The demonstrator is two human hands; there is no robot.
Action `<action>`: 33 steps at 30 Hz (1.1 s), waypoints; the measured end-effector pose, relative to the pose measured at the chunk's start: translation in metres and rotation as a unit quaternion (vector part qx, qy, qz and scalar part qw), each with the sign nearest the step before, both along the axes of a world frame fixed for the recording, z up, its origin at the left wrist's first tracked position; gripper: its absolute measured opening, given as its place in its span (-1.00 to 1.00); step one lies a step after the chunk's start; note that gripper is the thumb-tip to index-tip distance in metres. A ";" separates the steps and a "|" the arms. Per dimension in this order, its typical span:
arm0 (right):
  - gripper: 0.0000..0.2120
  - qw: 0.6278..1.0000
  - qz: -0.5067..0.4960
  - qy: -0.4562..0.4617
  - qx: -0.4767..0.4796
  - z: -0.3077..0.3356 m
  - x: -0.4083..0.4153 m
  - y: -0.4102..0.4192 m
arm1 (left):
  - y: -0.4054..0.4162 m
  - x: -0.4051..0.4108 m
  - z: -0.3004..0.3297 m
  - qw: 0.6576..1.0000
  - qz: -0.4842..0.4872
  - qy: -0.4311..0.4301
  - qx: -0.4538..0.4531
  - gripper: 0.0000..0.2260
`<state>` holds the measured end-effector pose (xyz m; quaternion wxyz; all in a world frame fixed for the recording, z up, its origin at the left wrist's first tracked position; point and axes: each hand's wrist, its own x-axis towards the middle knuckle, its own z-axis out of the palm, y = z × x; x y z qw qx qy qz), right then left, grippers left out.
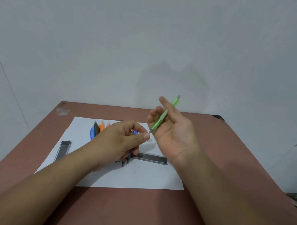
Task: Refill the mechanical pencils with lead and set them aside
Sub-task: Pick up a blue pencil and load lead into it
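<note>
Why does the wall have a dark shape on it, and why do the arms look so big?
Head view: the dark shape is a soft shadow on the wall above the right hand holding the green pencil; the arms look huge because the wide-angle lens stretches things near the picture's edges; the left hand looks slightly blurred.

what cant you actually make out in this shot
- Head view: whether a lead sits between the left hand fingers at the green pencil tip; too thin to see.
- Pile of pencils: mostly hidden under the left hand, count unclear.
- Lead cases: contents too small, one partly behind the left forearm.
</note>
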<state>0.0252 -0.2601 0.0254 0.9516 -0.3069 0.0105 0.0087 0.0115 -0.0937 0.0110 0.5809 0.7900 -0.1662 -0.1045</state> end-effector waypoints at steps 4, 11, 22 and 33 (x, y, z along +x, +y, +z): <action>-0.78 0.985 -0.025 0.016 -0.168 0.005 -0.001 -0.008 | -0.003 -0.003 -0.001 0.997 0.002 -0.051 0.061 -0.92; -0.82 0.927 -0.073 0.072 -0.360 0.020 -0.011 -0.028 | -0.006 -0.009 -0.002 0.973 -0.028 -0.149 0.175 -0.91; -0.93 0.663 -0.177 0.097 -0.721 0.034 -0.068 -0.109 | -0.036 -0.038 0.006 0.896 -0.103 -0.336 0.271 -0.60; -0.78 0.484 -0.176 0.141 -0.845 -0.001 -0.110 -0.160 | -0.105 -0.066 0.003 0.840 -0.196 -0.363 0.352 -0.36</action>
